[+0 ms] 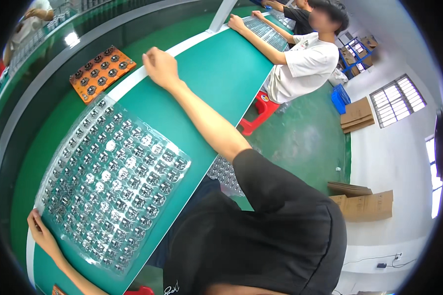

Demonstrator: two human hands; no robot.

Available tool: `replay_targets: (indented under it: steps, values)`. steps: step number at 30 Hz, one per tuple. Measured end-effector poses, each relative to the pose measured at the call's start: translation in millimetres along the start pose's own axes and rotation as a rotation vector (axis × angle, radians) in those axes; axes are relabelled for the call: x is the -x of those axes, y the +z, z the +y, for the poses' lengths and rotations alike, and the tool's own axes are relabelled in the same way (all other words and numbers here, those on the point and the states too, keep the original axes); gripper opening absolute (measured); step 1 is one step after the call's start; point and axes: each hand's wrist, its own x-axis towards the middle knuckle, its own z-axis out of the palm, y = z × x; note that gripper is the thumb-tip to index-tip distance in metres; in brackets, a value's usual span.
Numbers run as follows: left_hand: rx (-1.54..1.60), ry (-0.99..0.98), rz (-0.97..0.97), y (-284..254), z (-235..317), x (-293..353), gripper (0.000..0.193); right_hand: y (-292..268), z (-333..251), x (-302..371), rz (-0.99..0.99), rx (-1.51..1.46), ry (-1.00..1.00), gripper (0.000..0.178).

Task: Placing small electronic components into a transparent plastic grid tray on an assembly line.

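A large clear plastic tray [186,160] lies on the green worktop in front of me, its many pockets filled with small dark and silvery parts. At the tray's far left corner, my left hand [40,233] has its fingers closed on the edge. My right hand [161,68] is beyond the tray's far right corner, over the worktop's white border, with its fingers curled in. Its palm is hidden, so I cannot make out anything inside. Just left of it, an orange tray [129,62] with several round black parts sits on the green conveyor belt [147,30].
The worktop [206,69] continues right to a co-worker in a white shirt [312,61], seated on a red stool [257,115] by another clear tray [266,33]. A grey post [222,15] rises from the border. Another filled tray [225,175] shows below the near edge. Cardboard [364,206] leans against the wall.
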Motion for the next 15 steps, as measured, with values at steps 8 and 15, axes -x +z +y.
replay_targets:
  steps: [8,15]
  values:
    - [-0.091,0.004,0.074,11.3,59.5,27.1,0.034,-9.9,27.0,18.2,-0.121,0.074,0.069,0.033]
    - [-0.129,0.107,0.154,13.7,71.8,27.1,0.030,-7.0,4.7,13.4,-0.220,-0.098,0.056,0.045]
